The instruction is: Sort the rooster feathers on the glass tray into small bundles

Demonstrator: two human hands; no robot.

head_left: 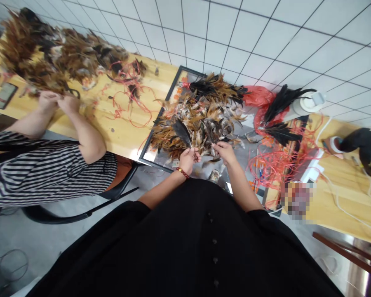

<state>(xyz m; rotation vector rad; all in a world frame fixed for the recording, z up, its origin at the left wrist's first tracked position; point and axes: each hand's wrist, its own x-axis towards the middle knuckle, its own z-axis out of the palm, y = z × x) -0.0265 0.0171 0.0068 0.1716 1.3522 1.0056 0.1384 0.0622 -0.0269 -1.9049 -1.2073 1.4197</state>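
My left hand (187,161), with a red bead bracelet at the wrist, is closed on the quill end of black feathers (182,132), which fan up and to the left. To its right, my right hand (225,152) has thumb and fingertips pinched together at the front of the pile. What sits between those fingertips is too small to make out. Beyond both hands spreads a heap of brown and grey feathers (200,109) on a black-framed glass tabletop (156,165). A dark feather bundle (214,87) lies across the back of the heap.
At left, a person in a striped top (64,173) works at a wooden table (120,138) by more feather piles (77,51). Red string (275,165) tangles on my right, below black feather bundles (281,133) and a red plastic bag (258,97). A tiled wall (228,37) stands behind.
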